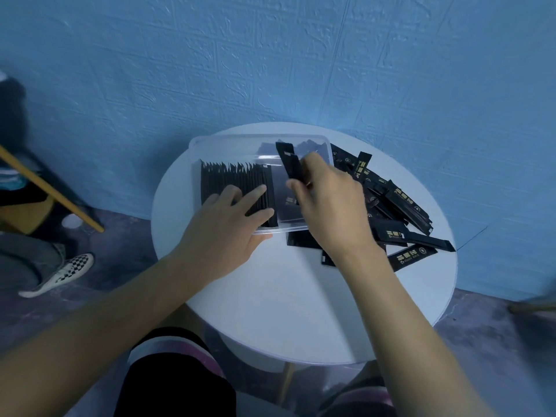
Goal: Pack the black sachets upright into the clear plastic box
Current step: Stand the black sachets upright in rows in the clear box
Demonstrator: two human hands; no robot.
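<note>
A clear plastic box point(237, 142) sits at the back of a round white table point(301, 296). Its left part holds a row of black sachets point(231, 179) standing on edge. My left hand point(228, 224) lies over the near end of that row with fingers spread, resting on the sachets and the box's front rim. My right hand point(328, 203) holds one black sachet point(290, 159) nearly upright over the open right part of the box. A loose pile of black sachets point(391, 203) with gold print lies on the table right of the box.
A blue textured wall point(301, 70) stands right behind the table. At the left, another person's leg and checkered shoe point(64, 273) rest on the floor near a yellow wooden bar point(51, 188). My knees point(174, 371) are under the table's front edge.
</note>
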